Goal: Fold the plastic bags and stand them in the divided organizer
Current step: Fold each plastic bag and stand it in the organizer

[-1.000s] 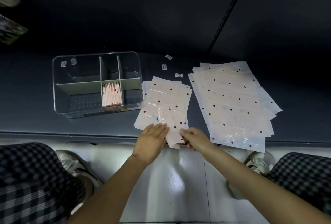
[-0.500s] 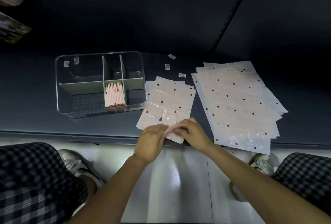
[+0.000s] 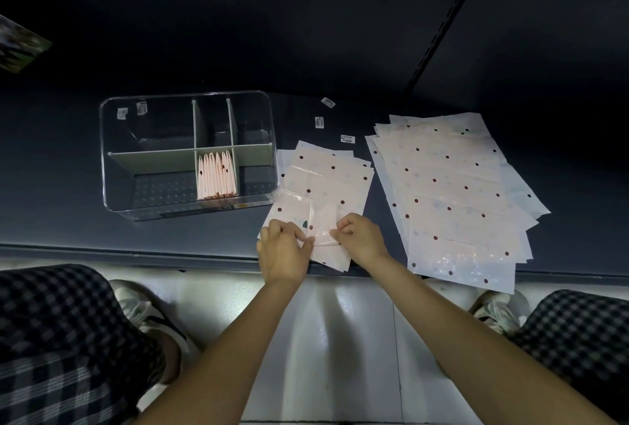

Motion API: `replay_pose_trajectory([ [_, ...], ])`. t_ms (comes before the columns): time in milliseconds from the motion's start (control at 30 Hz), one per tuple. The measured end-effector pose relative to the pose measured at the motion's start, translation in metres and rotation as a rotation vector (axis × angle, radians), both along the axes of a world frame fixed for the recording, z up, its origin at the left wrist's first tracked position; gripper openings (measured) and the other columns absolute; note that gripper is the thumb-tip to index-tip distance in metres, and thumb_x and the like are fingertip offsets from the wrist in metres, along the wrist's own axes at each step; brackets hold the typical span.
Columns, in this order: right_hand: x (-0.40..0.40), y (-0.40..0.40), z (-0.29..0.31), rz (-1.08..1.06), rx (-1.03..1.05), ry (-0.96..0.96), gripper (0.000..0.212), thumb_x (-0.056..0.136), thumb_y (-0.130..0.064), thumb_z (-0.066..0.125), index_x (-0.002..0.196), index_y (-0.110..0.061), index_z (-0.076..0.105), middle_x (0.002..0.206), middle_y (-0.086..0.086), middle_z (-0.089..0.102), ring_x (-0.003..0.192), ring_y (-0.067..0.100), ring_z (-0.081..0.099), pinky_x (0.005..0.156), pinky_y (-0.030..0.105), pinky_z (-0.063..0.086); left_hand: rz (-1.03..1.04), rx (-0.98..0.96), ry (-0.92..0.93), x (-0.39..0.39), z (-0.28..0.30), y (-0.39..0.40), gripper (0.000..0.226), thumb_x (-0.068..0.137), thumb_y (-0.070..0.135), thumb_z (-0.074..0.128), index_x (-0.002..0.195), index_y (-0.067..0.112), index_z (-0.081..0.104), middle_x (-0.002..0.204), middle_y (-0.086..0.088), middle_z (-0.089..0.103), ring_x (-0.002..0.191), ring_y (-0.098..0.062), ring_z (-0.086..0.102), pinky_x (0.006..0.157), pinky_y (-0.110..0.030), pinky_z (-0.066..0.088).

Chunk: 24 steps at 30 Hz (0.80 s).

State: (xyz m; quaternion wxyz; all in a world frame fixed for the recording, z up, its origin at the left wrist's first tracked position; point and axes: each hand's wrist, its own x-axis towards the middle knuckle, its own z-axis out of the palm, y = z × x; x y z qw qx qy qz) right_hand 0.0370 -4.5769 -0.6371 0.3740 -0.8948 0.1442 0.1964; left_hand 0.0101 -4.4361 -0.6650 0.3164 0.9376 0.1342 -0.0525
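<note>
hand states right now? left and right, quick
Left hand: fingers curled, pinching the left edge of the partly folded bag.
Right hand: fingers curled, pinching the same bag's right edge.

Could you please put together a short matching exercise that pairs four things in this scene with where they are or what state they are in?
Things:
1. folded bags
2. large stack of bags
3. bag being folded
4. small labels

Places or states:
A. lying flat and unfolded, on the right of the shelf
B. pinched between the left hand and the right hand
C. standing upright in a middle compartment of the clear organizer
D. scattered loose on the dark shelf beyond the bags

Pairs: 1-C, 2-A, 3-B, 4-D
</note>
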Motion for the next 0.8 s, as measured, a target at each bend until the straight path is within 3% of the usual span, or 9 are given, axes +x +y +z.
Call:
replay_pose_trajectory([
  [100, 0.001, 0.002, 0.002, -0.008, -0.024, 0.016, 0.012, 0.086, -0.027, 0.066, 0.083, -0.023, 0.055, 0.092, -0.002, 0.067, 0.1, 0.02, 0.06, 0.096, 0.043, 0.044, -0.116, 0.088, -0.108, -0.003, 0.006, 0.001, 0.023, 0.087, 0.025, 0.063, 0.106, 0.015, 0.056, 0.12, -0.005, 0.048, 0.113, -0.024, 0.041, 0.091, -0.032, 0.03],
  [167, 0.002, 0.003, 0.003, -0.005, -0.028, 0.035, 0.013, 0.085, -0.027, 0.066, 0.083, -0.023, 0.053, 0.093, -0.002, 0.066, 0.102, 0.021, 0.06, 0.097, 0.043, 0.043, -0.405, 0.152, -0.227, 0.0, 0.007, 0.003, 0.031, 0.091, 0.014, 0.055, 0.122, 0.012, 0.054, 0.14, -0.009, 0.042, 0.128, -0.029, 0.037, 0.104, -0.036, 0.026],
  [200, 0.003, 0.003, 0.004, -0.003, -0.028, 0.045, 0.014, 0.085, -0.027, 0.066, 0.085, -0.023, 0.053, 0.093, -0.003, 0.064, 0.103, 0.021, 0.059, 0.098, 0.043, 0.042, -0.577, 0.211, -0.236, 0.001, 0.005, 0.005, 0.038, 0.096, 0.014, 0.047, 0.133, 0.011, 0.047, 0.151, -0.009, 0.031, 0.139, -0.027, 0.027, 0.113, -0.036, 0.017],
  [267, 0.005, 0.002, 0.005, 0.004, -0.039, 0.057, 0.016, 0.085, -0.029, 0.066, 0.089, -0.023, 0.052, 0.092, -0.006, 0.058, 0.106, 0.02, 0.058, 0.099, 0.042, 0.041, -0.804, 0.344, -0.152, 0.004, 0.0, 0.01, 0.051, 0.103, 0.027, 0.027, 0.15, 0.011, 0.013, 0.159, -0.005, 0.0, 0.146, -0.02, -0.003, 0.117, -0.033, -0.009],
  [367, 0.005, 0.001, 0.006, 0.01, -0.073, 0.062, 0.021, 0.085, -0.032, 0.066, 0.093, -0.024, 0.049, 0.091, -0.009, 0.053, 0.106, 0.018, 0.056, 0.099, 0.041, 0.04, -0.885, 0.491, -0.05, 0.004, -0.008, 0.02, 0.066, 0.1, 0.049, 0.013, 0.148, 0.013, -0.015, 0.155, -0.001, -0.022, 0.143, -0.015, -0.02, 0.116, -0.033, -0.015],
  [567, 0.002, 0.002, 0.002, -0.022, -0.112, 0.048, 0.025, 0.084, -0.036, 0.065, 0.095, -0.023, 0.048, 0.09, -0.008, 0.054, 0.105, 0.019, 0.057, 0.098, 0.041, 0.039, -0.911, 0.514, -0.03, 0.007, -0.01, 0.027, 0.075, 0.095, 0.061, 0.013, 0.147, 0.018, -0.019, 0.151, 0.001, -0.029, 0.14, -0.013, -0.025, 0.116, -0.034, -0.016],
  [633, -0.004, 0.005, -0.001, 0.037, -0.201, -0.069, 0.027, 0.084, -0.036, 0.064, 0.102, -0.021, 0.051, 0.092, -0.006, 0.059, 0.104, 0.022, 0.054, 0.093, 0.039, 0.04, -0.902, 0.486, -0.017, 0.007, -0.01, 0.026, 0.074, 0.095, 0.061, 0.013, 0.147, 0.019, -0.018, 0.151, 0.002, -0.03, 0.138, -0.01, -0.028, 0.115, -0.034, -0.017],
  [700, -0.014, 0.006, -0.004, 0.221, -0.384, -0.319, 0.031, 0.083, -0.036, 0.066, 0.108, -0.018, 0.056, 0.102, 0.0, 0.06, 0.103, 0.024, 0.05, 0.086, 0.038, 0.041, -0.9, 0.448, 0.004, 0.008, -0.009, 0.026, 0.074, 0.095, 0.061, 0.014, 0.148, 0.02, -0.017, 0.151, 0.004, -0.029, 0.137, -0.008, -0.03, 0.114, -0.033, -0.019],
  [800, -0.023, -0.002, -0.006, 0.467, -0.453, -0.636, 0.022, 0.074, -0.028, 0.077, 0.09, -0.014, 0.07, 0.096, 0.002, 0.064, 0.09, 0.027, 0.059, 0.075, 0.038, 0.049, -0.907, 0.411, 0.029, 0.01, -0.009, 0.027, 0.072, 0.096, 0.059, 0.015, 0.148, 0.021, -0.016, 0.152, 0.005, -0.028, 0.138, -0.007, -0.028, 0.114, -0.032, -0.02],
])
